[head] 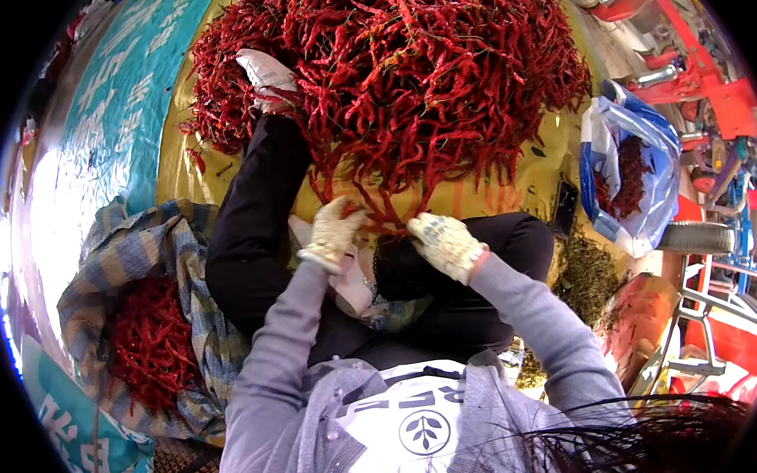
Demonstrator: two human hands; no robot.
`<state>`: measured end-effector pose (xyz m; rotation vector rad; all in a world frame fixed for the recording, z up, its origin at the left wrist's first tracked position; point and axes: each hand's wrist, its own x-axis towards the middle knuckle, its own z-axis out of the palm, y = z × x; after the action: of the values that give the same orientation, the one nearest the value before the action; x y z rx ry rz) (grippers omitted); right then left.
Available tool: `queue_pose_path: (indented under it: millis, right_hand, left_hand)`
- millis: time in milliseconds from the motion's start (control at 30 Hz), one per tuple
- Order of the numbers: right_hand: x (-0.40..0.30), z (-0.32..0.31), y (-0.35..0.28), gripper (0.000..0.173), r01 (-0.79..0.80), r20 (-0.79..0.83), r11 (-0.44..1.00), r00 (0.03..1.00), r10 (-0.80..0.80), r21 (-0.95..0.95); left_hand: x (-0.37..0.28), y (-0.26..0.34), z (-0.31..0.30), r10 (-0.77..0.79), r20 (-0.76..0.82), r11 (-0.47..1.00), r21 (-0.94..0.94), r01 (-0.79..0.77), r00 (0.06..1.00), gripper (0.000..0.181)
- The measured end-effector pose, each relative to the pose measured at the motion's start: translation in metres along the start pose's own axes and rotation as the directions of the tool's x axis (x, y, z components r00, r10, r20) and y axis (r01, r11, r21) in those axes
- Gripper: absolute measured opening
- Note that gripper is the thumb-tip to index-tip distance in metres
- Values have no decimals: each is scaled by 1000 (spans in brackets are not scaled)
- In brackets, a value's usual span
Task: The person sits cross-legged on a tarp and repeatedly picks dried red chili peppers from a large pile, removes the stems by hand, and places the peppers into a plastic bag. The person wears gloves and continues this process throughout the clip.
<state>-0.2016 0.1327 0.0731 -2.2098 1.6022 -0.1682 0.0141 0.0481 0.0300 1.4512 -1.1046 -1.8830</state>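
Note:
My left hand (pixel 336 233), in a cream knitted glove, is curled around red chili peppers, a bit of red showing between its fingers. The similarly gloved right hand (pixel 446 245) pinches at the end of red chilies that stretch between both hands; its fingertips partly hide them. Just beyond lies a large heap of long, wrinkled red chili peppers (pixel 404 85), with a few strands trailing down toward my hands. At my left side a blue-and-tan checked woven sack (pixel 120 258) stands with its mouth rolled down, holding more red chilies (pixel 152 344).
A yellow plastic sheet (pixel 179 162) lies under the heap, beside a teal printed banner (pixel 123 89). To the right are a blue-and-white plastic bag (pixel 661 183) with dark red chilies, a phone (pixel 565 208), a pile of stems (pixel 583 273), a wheel (pixel 697 237) and red metal machinery (pixel 717 93).

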Motion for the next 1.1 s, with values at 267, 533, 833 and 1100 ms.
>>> queue_pose_path:
  millis: [267, 533, 833, 1100]
  right_hand:
    - [57, 34, -14, 19, -85, 79, 932, 995, 61, 351]
    - [37, 25, -46, 24, -364, 329, 302, 930, 162, 881]
    - [41, 12, -76, 19, -192, 185, 179, 981, 58, 965]
    - [18, 26, -87, 7, -50, -134, 580, 953, 270, 813]
  left_hand:
    - [-64, 19, -66, 55, 31, 997, -52, -54, 998, 7]
    - [-66, 5, -51, -43, 43, 996, -80, 46, 998, 11]
    - [-86, 4, -34, -71, 286, 966, -218, 137, 955, 23]
    - [-96, -19, -10, -111, 190, 929, -328, 170, 975, 23]
